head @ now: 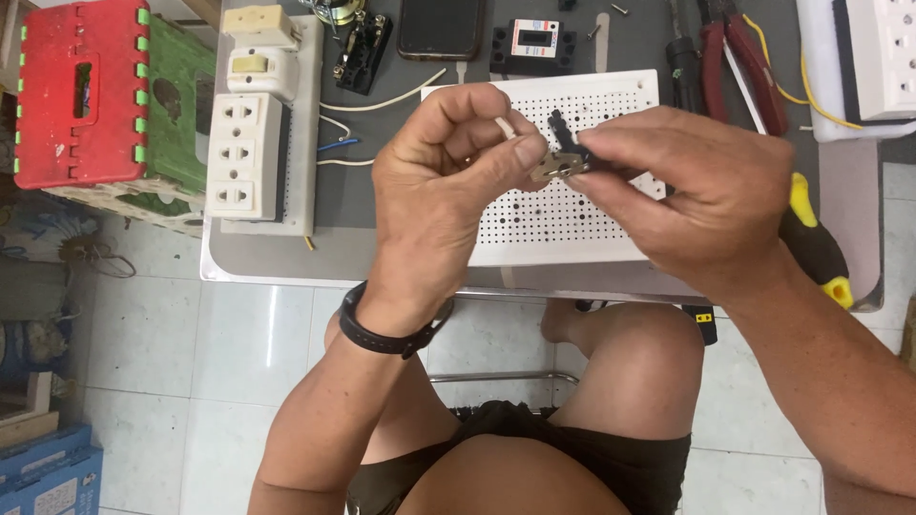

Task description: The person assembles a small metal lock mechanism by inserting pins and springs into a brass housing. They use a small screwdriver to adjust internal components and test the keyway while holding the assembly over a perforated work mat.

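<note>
My left hand (441, 181) and my right hand (689, 195) meet above a white perforated board (563, 224) on the grey table. Between their fingertips sits a small black and metal part (561, 157), pinched by the left thumb and forefinger from one side and the right fingers from the other. A thin white wire end (506, 127) pokes up from my left fingers. A black band is on my left wrist. My right palm also keeps a yellow-and-black screwdriver (816, 243), its handle sticking out to the right past my wrist.
A white panel (303, 124) with sockets and switches lies at the table's left. A phone (441, 27), a small black module (532, 46), red pliers (739, 57) and a white power strip (883, 57) lie along the back. Red and green stools (86, 91) stand at left.
</note>
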